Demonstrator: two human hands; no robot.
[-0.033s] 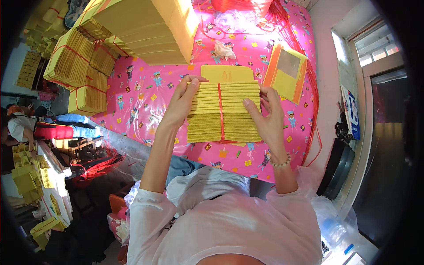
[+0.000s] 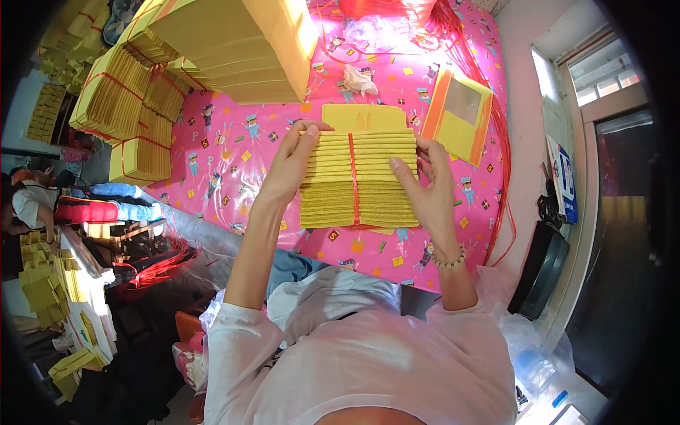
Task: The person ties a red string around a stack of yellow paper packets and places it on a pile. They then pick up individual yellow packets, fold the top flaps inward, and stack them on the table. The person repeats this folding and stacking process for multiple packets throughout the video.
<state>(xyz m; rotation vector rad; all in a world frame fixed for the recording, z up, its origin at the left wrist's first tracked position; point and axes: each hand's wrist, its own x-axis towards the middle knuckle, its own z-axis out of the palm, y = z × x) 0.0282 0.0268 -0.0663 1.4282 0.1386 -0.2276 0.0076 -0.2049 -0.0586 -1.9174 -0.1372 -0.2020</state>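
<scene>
The yellow bundle (image 2: 379, 180), a stack of folded packets with a red strap (image 2: 355, 185) running down its middle, is sitting between your two hands over the near part of the pink tabletop (image 2: 234, 152). Your left hand (image 2: 287, 161) is curving partly closed around the bundle's upper left edge, its thumb lying along the corner while most of the other fingers are hiding from view. Your right hand (image 2: 430, 188) is gripping the right edge in a wider curl, its thumb pressing on the upward face and its fingers wrapping the far side. Both forearms are reaching forward from the lower edge, angling inward; a beaded bracelet (image 2: 450, 261) is circling your right wrist.

Just beyond the bundle, a flat yellow packet (image 2: 363, 117) is poking out. To its right, a yellow and orange packet with a grey panel (image 2: 459, 131) is lying at a slant. Farther out, a crumpled white tissue (image 2: 360, 81) is resting, a tall yellow stack (image 2: 234, 57) is standing at left, and red strands (image 2: 501, 134) are trailing down the table's right side.
</scene>
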